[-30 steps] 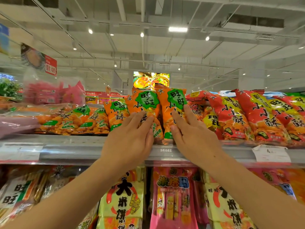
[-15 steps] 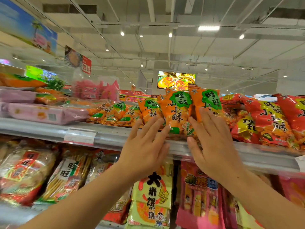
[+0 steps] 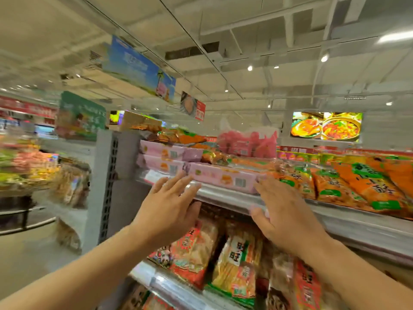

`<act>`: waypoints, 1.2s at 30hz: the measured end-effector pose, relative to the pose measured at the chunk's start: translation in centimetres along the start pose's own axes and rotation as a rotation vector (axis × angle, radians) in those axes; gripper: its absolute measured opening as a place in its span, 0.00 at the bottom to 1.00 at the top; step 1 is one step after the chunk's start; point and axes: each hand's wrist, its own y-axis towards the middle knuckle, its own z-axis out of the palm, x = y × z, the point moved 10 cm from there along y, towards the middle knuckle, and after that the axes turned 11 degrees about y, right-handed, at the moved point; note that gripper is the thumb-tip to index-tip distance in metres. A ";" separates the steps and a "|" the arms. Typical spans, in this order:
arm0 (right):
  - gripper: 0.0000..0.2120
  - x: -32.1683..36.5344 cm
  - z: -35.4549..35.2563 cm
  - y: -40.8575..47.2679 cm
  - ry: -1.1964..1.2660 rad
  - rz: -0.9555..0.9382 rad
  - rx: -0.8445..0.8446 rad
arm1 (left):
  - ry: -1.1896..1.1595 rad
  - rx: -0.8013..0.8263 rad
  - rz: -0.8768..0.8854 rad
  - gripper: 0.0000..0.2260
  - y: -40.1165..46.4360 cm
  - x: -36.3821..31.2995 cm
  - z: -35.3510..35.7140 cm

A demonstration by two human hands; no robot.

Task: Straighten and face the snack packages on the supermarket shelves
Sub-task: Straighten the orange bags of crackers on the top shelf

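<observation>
A long pink package (image 3: 223, 178) lies flat at the front of the top shelf (image 3: 225, 199), mid-frame, beside two more pink packages (image 3: 164, 158) stacked to its left. Orange bags (image 3: 348, 186) fill the shelf to the right. The left hand (image 3: 169, 211) and right hand (image 3: 283, 211) reach toward the shelf edge, fingers straight and spread, each grip open and holding nothing. Snack bags (image 3: 237, 265) stand on the shelf below.
</observation>
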 end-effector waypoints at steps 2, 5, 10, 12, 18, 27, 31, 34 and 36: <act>0.29 1.9 1.1 2.8 -0.016 0.026 -0.027 | -0.016 0.015 -0.011 0.26 0.5 4.0 0.8; 0.27 4.8 1.6 6.7 -0.040 0.040 -0.103 | -0.034 0.002 -0.017 0.24 1.5 8.6 1.9; 0.28 7.5 4.1 12.2 -0.059 0.069 -0.059 | -0.049 -0.033 -0.002 0.24 3.9 14.4 2.8; 0.27 7.8 5.2 13.8 -0.051 0.092 -0.026 | -0.052 -0.049 0.001 0.24 5.0 16.1 2.7; 0.23 9.1 5.5 19.4 0.093 0.119 -0.084 | -0.086 -0.072 -0.014 0.22 8.1 20.1 3.0; 0.27 8.4 7.0 29.0 0.225 0.238 -0.106 | -0.192 -0.115 -0.092 0.17 15.1 23.8 4.2; 0.40 6.9 9.3 31.0 0.337 0.461 0.017 | -0.305 -0.038 -0.195 0.13 19.0 25.6 6.2; 0.41 7.1 10.8 31.4 0.343 0.502 0.148 | -0.331 0.075 -0.228 0.15 20.4 25.9 8.6; 0.33 6.7 11.1 31.4 0.461 0.543 0.157 | -0.301 0.166 -0.235 0.21 20.7 26.0 10.0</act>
